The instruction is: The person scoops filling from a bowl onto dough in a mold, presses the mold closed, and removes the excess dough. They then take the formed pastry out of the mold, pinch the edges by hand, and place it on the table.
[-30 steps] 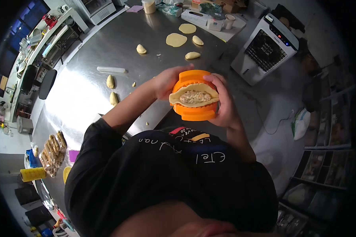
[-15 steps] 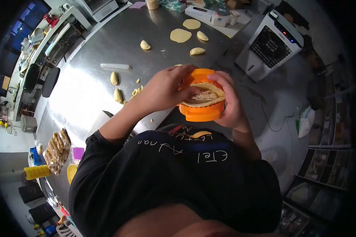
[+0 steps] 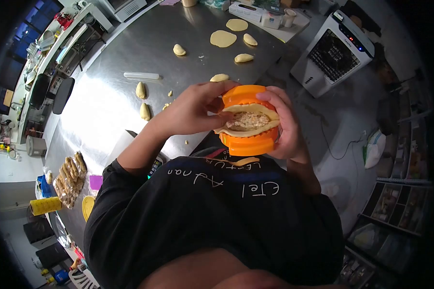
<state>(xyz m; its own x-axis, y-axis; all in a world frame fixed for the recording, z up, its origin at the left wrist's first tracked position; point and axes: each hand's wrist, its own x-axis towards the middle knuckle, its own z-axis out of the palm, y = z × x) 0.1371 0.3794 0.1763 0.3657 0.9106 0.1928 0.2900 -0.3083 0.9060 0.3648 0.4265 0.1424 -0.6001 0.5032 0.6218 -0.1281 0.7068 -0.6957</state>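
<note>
An orange mould (image 3: 248, 145) is held partly folded above the table's near edge, with a round of dough (image 3: 267, 112) lining it and crumbly pale filling (image 3: 248, 121) inside. My right hand (image 3: 287, 120) grips the mould's right side, fingers over its upper half and palm around the edge. At the left, my left hand (image 3: 197, 107) has its fingers against the upper half, partly hidden behind it. Its thumb rests at the left end of the filling. Just beyond the mould lies a folded dough piece (image 3: 220, 77).
On the metal table (image 3: 115, 58) are flat dough rounds (image 3: 223, 38), several folded pieces (image 3: 243, 58), a clear rolling stick (image 3: 142, 76) and scattered crumbs. Bagged items (image 3: 70, 180) and a yellow roll (image 3: 46, 205) are at left. A white air cooler (image 3: 330, 55) stands at right.
The mould is tilted wider, showing more filling. My left thumb has shifted left, off the middle of the filling. The whole view has moved slightly.
</note>
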